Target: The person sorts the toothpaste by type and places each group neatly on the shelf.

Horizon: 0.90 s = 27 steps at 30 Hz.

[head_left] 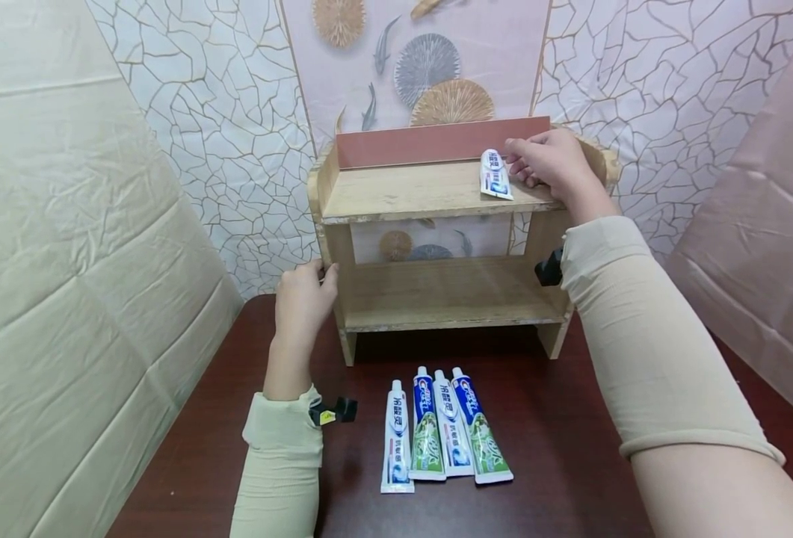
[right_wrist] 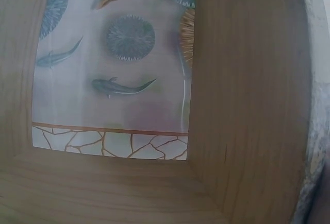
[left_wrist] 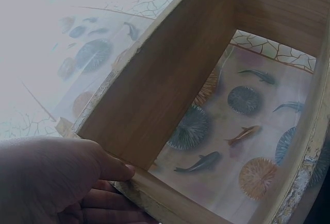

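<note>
A small two-tier wooden shelf [head_left: 430, 291] stands on the dark table. My left hand [head_left: 306, 295] grips the front edge of its left side panel; in the left wrist view the thumb [left_wrist: 116, 168] lies on the wood with the fingers curled beneath. On the top board lies a white and blue toothpaste tube [head_left: 495, 178], its flat end toward the front edge. Just right of that tube is my right hand [head_left: 549, 166], fingers loosely bent, with nothing seen between them. The right wrist view shows only the shelf's boards [right_wrist: 252, 100], not the hand.
Several toothpaste tubes lie side by side in front of the shelf: white ones [head_left: 397, 441] and blue-green ones [head_left: 482, 433]. A reddish back strip [head_left: 423, 145] runs behind the top board. Patterned cloth [head_left: 194, 134] hangs behind, with pale cloth [head_left: 66, 299] at the left.
</note>
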Motion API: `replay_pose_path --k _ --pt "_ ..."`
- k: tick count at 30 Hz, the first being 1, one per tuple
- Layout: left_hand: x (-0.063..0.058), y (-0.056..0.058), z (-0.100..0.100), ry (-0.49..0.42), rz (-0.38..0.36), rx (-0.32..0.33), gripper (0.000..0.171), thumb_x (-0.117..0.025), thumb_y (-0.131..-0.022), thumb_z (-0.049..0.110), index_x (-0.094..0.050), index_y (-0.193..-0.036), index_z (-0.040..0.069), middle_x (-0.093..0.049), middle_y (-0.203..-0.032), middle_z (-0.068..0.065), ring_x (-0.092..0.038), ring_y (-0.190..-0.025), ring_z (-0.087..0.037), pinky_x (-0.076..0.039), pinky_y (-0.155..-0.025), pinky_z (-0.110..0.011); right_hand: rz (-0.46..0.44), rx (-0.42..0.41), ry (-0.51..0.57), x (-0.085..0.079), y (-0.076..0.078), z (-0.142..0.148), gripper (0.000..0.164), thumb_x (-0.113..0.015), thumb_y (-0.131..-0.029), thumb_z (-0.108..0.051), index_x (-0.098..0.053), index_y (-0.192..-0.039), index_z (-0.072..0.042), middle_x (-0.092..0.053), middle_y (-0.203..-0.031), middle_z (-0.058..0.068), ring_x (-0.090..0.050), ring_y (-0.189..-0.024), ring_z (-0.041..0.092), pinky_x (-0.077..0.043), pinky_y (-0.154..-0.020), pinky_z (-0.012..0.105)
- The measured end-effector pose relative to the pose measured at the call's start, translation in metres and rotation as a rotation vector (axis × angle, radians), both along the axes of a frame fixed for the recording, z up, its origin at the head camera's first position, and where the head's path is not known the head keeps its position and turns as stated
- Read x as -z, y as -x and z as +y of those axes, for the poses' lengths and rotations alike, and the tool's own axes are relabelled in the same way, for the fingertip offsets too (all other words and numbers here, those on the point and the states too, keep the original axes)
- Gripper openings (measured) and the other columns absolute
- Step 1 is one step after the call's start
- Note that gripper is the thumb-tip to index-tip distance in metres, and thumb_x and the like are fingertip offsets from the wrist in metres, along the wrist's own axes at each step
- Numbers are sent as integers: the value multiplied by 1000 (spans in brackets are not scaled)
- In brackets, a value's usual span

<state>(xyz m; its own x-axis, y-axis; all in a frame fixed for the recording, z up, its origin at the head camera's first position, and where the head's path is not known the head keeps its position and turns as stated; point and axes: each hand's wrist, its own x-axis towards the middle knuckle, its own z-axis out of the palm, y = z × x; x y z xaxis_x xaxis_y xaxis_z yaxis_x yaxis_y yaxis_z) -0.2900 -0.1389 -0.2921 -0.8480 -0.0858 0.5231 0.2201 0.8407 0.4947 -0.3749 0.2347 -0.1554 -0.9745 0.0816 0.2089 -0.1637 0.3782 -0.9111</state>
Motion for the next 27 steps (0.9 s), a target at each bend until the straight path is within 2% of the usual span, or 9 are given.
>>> replay_pose_path --k 8,17,20,27 --pt "1 0 0 0 17 -4 35 -56 -102 32 -74 -98 2 -75 -92 -17 -70 -89 -40 -55 -74 -50 45 13 -13 1 -3 -1 39 -59 -101 -37 -67 -91 0 -64 -68 -1 -53 -56 7 -43 -46 20" --pt "1 0 0 -1 19 3 35 -55 -102 31 -74 -99 2 -75 -92 -16 -70 -88 -40 -55 -74 -50 68 38 -2 3 -8 0 45 -57 -102 -40 -65 -104 4 -64 -71 -1 -52 -57 9 -44 -47 19" --pt "1 1 0 -3 16 4 35 -55 -102 31 -74 -100 2 -75 -93 -16 -70 -88 -40 -55 -74 -50 105 55 -42 4 -11 1 47 -57 -101 -42 -66 -102 4 -65 -70 -1 -52 -54 10 -43 -47 20" --pt "2 3 0 -1 6 -9 36 -55 -101 34 -73 -97 3 -75 -91 -17 -70 -88 -42 -54 -73 -51 256 91 -175 12 -18 1 49 -55 -102 -42 -68 -92 3 -63 -63 -3 -50 -47 8 -40 -44 21"
